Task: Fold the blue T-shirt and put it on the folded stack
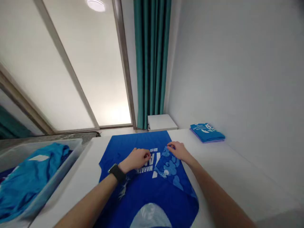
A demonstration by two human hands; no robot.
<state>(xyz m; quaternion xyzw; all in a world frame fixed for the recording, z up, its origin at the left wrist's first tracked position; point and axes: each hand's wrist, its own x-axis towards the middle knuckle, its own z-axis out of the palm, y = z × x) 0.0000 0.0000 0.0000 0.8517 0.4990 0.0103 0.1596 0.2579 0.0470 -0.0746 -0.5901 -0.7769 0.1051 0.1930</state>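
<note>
A blue sports shirt [147,196] with white lettering and a pale neck area lies spread on the white table. Its right side is partly turned over, so a lighter cloud-patterned panel [171,167] shows. My right hand [179,150] pinches the upper edge of that turned-over fabric between thumb and fingers. Over the shirt's middle, beside the lettering, is my left hand [136,158], its fingers curled in and no cloth visible in them. A dark watch [117,173] is on the left wrist.
On the left, a translucent plastic bin [58,175] holds crumpled blue garments [30,175]. Folded shirts [207,133] lie stacked at the table's [220,167] far right, against the wall. Behind the table are a white cabinet [162,122] and a green curtain [152,63].
</note>
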